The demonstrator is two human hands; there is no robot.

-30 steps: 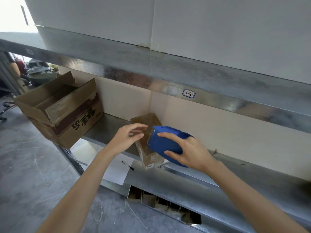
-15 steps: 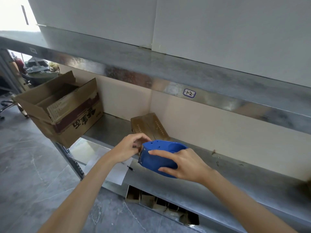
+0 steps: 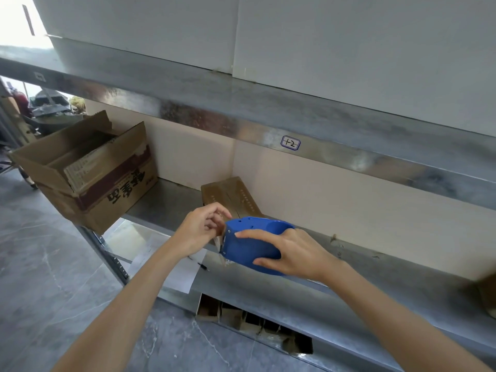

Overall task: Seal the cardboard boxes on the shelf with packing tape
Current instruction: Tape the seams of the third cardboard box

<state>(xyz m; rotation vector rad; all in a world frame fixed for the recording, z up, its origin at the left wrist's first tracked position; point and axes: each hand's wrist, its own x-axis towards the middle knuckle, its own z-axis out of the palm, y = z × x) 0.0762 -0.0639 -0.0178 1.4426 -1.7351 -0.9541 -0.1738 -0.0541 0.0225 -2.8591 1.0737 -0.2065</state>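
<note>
At the left of the frame I see a large open cardboard box (image 3: 88, 173) sitting on the metal shelf (image 3: 171, 200), its flaps up and its corner hanging past the shelf's front edge. Lower, in the centre left, a white sheet of paper (image 3: 171, 267) lies on the level below, with a black pen (image 3: 200, 265) on it.

Moving toward the middle, my left hand (image 3: 200, 230) has its fingers pinched narrowly on the clear tape end (image 3: 218, 241) at the mouth of the tape dispenser. Just behind that hand, a small brown box (image 3: 230, 196) lies flat on the shelf, close to the back wall, its top flaps shut with a seam down the middle.

At centre, my right hand (image 3: 292, 253) is wrapped around the blue tape dispenser (image 3: 249, 245), thumb on its near side and fingers over the far side, holding it above the shelf's front edge.

Above and to the right, a small label (image 3: 290, 143) is stuck on the front lip of the upper shelf. At the far right edge, part of another cardboard box (image 3: 488, 294) just shows.
</note>
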